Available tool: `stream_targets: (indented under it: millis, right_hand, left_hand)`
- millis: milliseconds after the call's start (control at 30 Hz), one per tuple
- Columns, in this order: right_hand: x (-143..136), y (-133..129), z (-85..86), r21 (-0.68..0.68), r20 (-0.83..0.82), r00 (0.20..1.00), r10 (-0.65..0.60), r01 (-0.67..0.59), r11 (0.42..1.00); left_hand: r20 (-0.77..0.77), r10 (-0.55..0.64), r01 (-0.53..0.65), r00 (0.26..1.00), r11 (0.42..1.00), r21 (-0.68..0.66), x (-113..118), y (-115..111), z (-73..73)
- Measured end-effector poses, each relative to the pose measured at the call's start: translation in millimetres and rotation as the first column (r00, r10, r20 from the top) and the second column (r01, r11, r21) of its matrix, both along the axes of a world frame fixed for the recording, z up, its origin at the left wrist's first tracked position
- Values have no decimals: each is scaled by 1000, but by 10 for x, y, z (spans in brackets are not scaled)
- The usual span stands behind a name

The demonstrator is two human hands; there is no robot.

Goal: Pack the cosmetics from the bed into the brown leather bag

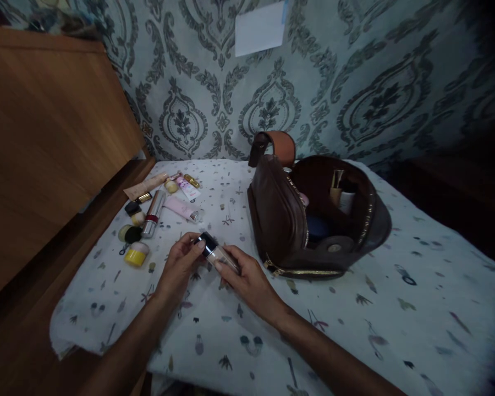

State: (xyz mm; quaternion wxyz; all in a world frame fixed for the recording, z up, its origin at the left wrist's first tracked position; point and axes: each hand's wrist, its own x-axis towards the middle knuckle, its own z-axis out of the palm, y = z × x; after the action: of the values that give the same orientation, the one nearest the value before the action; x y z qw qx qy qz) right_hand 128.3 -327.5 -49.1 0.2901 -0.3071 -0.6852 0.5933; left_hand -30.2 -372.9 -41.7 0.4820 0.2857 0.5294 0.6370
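Between both hands is a small clear bottle of beige foundation [219, 255] with a black cap, tilted over the patterned cloth. My left hand [183, 256] pinches the cap end, its thumb on the black part. Around the bottle's lower body the fingers of my right hand [247, 278] are closed. Just right of the hands stands a dark brown cosmetic bag [278, 203], unzipped and gaping, with a few items inside. Left of my left hand lie loose cosmetics, among them a pink tube [182, 209], a silver cylinder with a red band [154, 214] and a yellow-based jar [136, 254].
A white cloth with small prints [338, 335] covers the surface. A wooden cabinet [58, 121] borders it on the left, and a patterned wall [214, 82] rises behind. An orange-brown strap [284, 147] arches behind the bag. More tubes and small jars lie at the back left.
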Motion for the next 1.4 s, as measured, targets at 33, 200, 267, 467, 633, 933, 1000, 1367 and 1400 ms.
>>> stream_targets:
  millis: [33, 200, 267, 467, 633, 933, 1000, 1367, 1400]
  right_hand:
    - [0, -1, 0, -5, 0, 1000, 2, -2, 1000]
    - [-9, 0, 1, -11, 24, 1000, -13, 13, 1000]
    - [-10, -3, 0, -23, 31, 999, -15, 16, 1000]
    - [-12, -28, 3, -64, 20, 999, -33, 34, 997]
    - [-35, -19, -39, -221, -51, 999, 3, -14, 975]
    - [-43, 28, 19, -455, -270, 963, 7, -134, 880]
    - [-42, 33, 37, -550, -321, 947, -22, -167, 819]
    - [-34, 30, 12, -422, -286, 957, 41, -164, 891]
    - [-31, 19, 14, -378, -253, 967, 38, -135, 916]
  left_hand:
    - [-1, 4, -4, 1000, 1000, 0, -3, 0, -3]
    - [-93, -25, 28, 995, 999, 32, -26, -4, -16]
    - [-166, -37, 46, 985, 997, 56, -35, -7, -22]
    - [-286, -21, 45, 958, 996, 79, -48, -11, -42]
    - [-307, -27, 52, 951, 996, 74, -46, -11, -33]
    - [-324, 4, 16, 946, 998, 59, -12, -15, 2]
    - [-261, -1, 22, 965, 997, 76, -1, -21, 11]
    - [28, -73, 70, 997, 993, 99, 31, -14, 52]
    - [2, -69, 68, 998, 994, 84, 46, -22, 50]
